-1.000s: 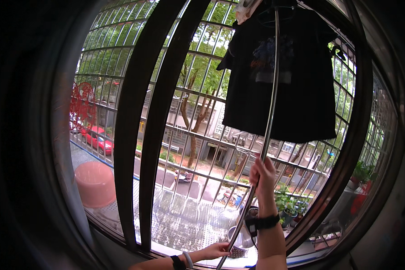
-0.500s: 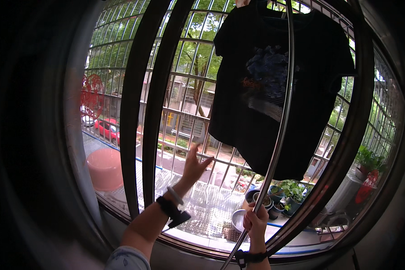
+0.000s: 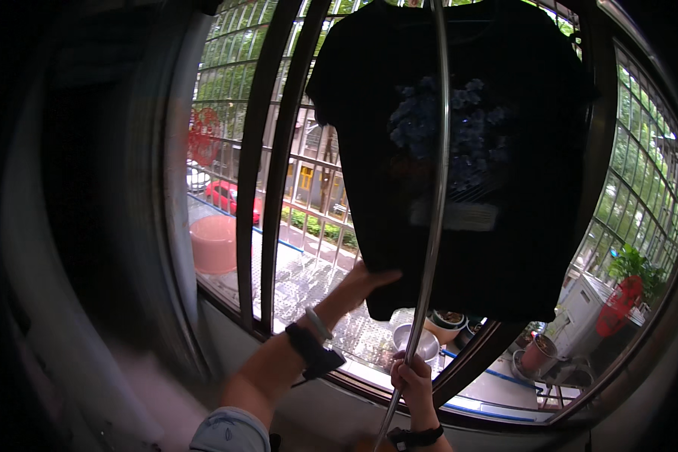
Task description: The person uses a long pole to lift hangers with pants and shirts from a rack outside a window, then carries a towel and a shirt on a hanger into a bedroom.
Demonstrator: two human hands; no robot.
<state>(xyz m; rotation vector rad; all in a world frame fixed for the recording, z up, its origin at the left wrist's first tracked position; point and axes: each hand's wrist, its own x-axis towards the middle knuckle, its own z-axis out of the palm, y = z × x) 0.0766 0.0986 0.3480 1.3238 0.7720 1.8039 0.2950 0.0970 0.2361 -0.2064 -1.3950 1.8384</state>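
Observation:
A black short-sleeved T-shirt [image 3: 459,264] with a bluish print on its chest hangs in front of the window. My left hand [image 3: 368,286] is at its lower left edge, with the thumb across the front of the cloth and the other fingers hidden behind it. Low in the view, my right hand [image 3: 414,380] is closed round a long shiny metal pole [image 3: 433,233]. The pole runs up in front of the shirt past the neckline. What its top end touches lies out of view.
Dark window frames [image 3: 282,135] stand left of the shirt, with metal bars beyond. On the ledge outside are a pink tub [image 3: 213,245], a pale bowl [image 3: 418,340] and potted plants [image 3: 446,325]. A white box-shaped unit [image 3: 580,305] stands at the right.
My left hand has moved right and down from open air to the shirt's lower edge. The T-shirt has come closer and turned more toward me. My right hand stays on the pole, which is more upright.

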